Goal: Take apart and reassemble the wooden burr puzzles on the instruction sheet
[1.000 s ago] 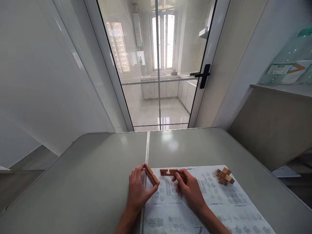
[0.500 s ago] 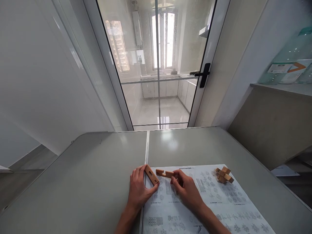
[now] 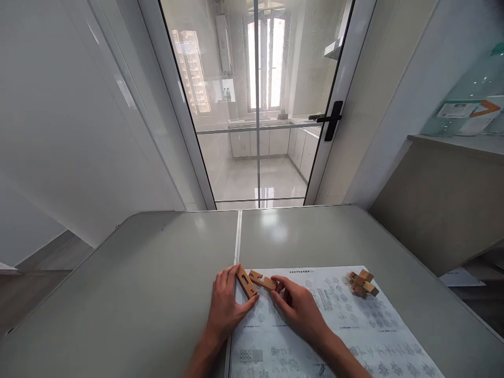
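Note:
My left hand [image 3: 230, 302] grips a slotted wooden puzzle piece [image 3: 247, 282] between thumb and fingers. The piece slants down to the right and has a dark mark near its lower end. In my right hand [image 3: 297, 302], thumb and fingertips pinch the right end of a notched wooden puzzle piece [image 3: 263, 280]. Its left end lies close beside the slotted piece; whether they touch I cannot tell. Both pieces are over the upper left part of a printed instruction sheet [image 3: 299, 336]. Off to the right, an assembled wooden cross-shaped puzzle [image 3: 362, 282] rests on the sheet.
The grey table [image 3: 165, 294] has a pale seam [image 3: 238, 239] running front to back. Beyond its far edge is a glass door [image 3: 255, 105] with a black handle [image 3: 333, 121]. A large clear plastic bottle [image 3: 464, 100] stands on a shelf at right.
My right hand has moved slightly left, bringing the notched piece closer to the slotted one and tilting it down to the right. The left hand holds nearly still.

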Available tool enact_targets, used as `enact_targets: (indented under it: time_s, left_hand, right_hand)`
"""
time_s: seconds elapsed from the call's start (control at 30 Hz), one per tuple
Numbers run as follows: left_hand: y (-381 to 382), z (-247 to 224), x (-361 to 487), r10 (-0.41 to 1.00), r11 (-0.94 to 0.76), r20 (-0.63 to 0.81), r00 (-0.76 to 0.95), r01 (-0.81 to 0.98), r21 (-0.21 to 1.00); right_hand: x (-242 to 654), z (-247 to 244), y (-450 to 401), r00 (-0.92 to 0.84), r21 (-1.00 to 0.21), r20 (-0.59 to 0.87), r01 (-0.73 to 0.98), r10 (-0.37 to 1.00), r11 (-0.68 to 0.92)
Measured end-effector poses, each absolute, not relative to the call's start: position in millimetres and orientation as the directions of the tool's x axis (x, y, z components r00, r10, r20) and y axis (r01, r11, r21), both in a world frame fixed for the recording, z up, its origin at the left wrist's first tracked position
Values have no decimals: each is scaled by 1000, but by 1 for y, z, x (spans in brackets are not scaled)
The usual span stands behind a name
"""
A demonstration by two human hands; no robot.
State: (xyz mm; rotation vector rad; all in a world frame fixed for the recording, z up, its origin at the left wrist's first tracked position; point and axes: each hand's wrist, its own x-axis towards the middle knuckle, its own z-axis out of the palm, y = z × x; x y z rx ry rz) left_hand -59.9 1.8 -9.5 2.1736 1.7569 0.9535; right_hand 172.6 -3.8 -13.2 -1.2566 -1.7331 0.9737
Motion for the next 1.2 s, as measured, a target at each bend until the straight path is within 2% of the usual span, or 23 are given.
enact_targets:
  time_s: [0.63, 0.83, 1.07, 1.2]
  left_hand:
    - [3, -12, -59, 915, -272, 400, 56, 817, 508]
    - [2, -11, -59, 923, -265, 380, 64, 819, 508]
    - [1, -9, -57, 919, -269, 388, 67, 828, 493]
    - [-1, -6, -55, 921, -290, 375, 107, 830, 477]
  right_hand:
    - [170, -15, -5, -241, -845, 195, 451, 951, 287]
    - [172, -10, -6, -316, -809, 215, 473, 924, 350]
    - [173, -8, -9, -438, -778, 273, 423, 857, 464]
    - [172, -7, -11, -467, -782, 275, 399, 840, 478]
